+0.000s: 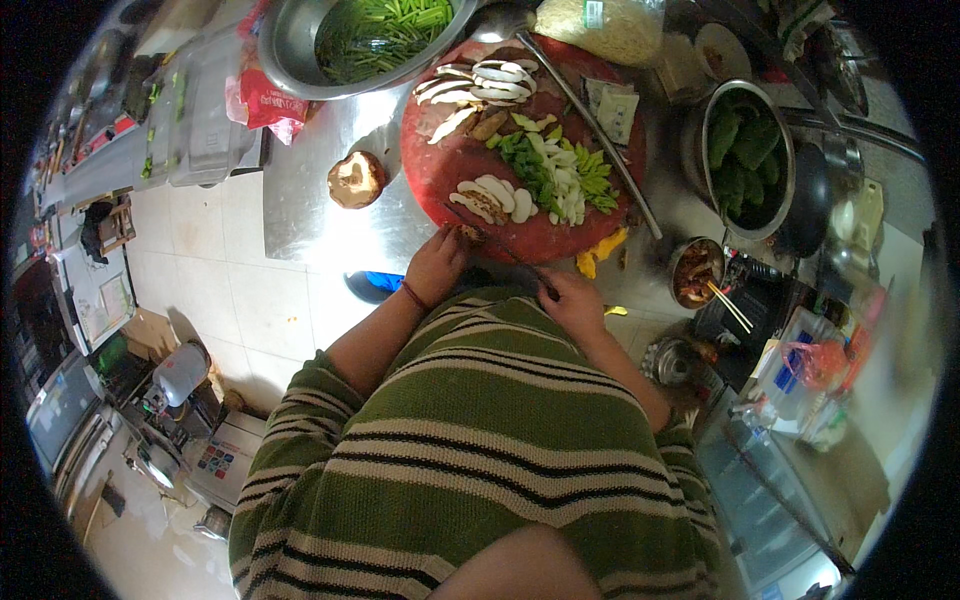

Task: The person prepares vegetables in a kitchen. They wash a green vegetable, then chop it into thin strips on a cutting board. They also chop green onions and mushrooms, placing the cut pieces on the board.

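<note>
My left hand [438,264] presses its fingertips on a brown mushroom piece [471,233] at the near edge of a round red cutting board [429,171]. The handle of a knife [504,247] is in my right hand [576,301], and its dark blade reaches left over that piece. Pale mushroom slices [491,196] lie just beyond the blade. Chopped scallions or similar greens [559,169] are heaped at the board's middle, with more white-edged mushroom slices [487,81] at the back. A whole mushroom [356,180] rests on the steel table left of the board.
A metal basin [292,67] of cut green stalks stands at the back left. A long metal rod [592,127] crosses the board's right side beside small packets [616,112]. Rightward are a pot of green vegetables [742,154] and a bowl [696,271] with chopsticks.
</note>
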Demonstrator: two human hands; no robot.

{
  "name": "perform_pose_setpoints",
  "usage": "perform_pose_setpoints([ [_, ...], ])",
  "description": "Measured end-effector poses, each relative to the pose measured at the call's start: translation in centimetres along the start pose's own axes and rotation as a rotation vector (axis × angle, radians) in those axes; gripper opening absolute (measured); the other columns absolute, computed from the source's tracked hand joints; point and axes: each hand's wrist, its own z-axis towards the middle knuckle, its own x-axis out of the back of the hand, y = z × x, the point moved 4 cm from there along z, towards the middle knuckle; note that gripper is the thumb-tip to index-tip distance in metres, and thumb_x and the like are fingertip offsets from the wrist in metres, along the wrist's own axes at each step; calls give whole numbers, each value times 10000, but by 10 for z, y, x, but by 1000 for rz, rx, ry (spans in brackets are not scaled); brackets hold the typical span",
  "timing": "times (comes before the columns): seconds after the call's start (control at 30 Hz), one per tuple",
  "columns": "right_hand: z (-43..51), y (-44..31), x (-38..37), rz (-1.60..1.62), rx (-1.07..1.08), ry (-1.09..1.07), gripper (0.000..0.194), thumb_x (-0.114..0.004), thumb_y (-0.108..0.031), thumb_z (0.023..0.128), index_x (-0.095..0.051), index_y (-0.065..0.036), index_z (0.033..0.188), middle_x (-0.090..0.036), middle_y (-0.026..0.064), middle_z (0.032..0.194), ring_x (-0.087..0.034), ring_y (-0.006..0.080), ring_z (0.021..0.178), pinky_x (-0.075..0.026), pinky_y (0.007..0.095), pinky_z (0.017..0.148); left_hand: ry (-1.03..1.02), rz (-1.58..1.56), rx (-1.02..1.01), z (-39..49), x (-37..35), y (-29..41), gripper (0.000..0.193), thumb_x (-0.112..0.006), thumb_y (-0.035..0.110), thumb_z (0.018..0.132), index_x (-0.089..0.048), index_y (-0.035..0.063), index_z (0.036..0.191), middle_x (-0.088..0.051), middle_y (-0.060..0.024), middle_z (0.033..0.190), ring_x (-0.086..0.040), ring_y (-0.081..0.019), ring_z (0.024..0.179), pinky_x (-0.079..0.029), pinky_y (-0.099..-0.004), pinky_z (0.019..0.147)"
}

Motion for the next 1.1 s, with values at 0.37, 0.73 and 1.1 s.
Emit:
perform_pose_setpoints([
  [0.37,5,-12,4,-131,67,-48,313,-592,-172,751,-575,-130,1060,-585,104,800,-579,272,728,-464,372,641,-21,-281,148,1,3,-3,294,-484,157,777,-527,25,1035,-511,-183,1060,-495,-352,955,-444,-419,799],
  [0.73,10,-16,4,-209,33,-133,322,-579,-203,771,-554,-140,1086,-584,107,835,-580,275,736,-471,373,634,-48,-123,-39,0,-12,-3,222,-512,134,746,-577,42,937,-519,-163,1036,-499,-343,963,-468,-411,757],
  [1.1,57,-20,-30,-251,-36,-377,374,-512,-237,796,-483,-111,1147,-570,142,994,-576,314,864,-478,445,710,68,-98,-110,-3,-15,-1,212,-529,135,679,-579,9,842,-529,-175,987,-489,-359,1009,-468,-421,799],
])
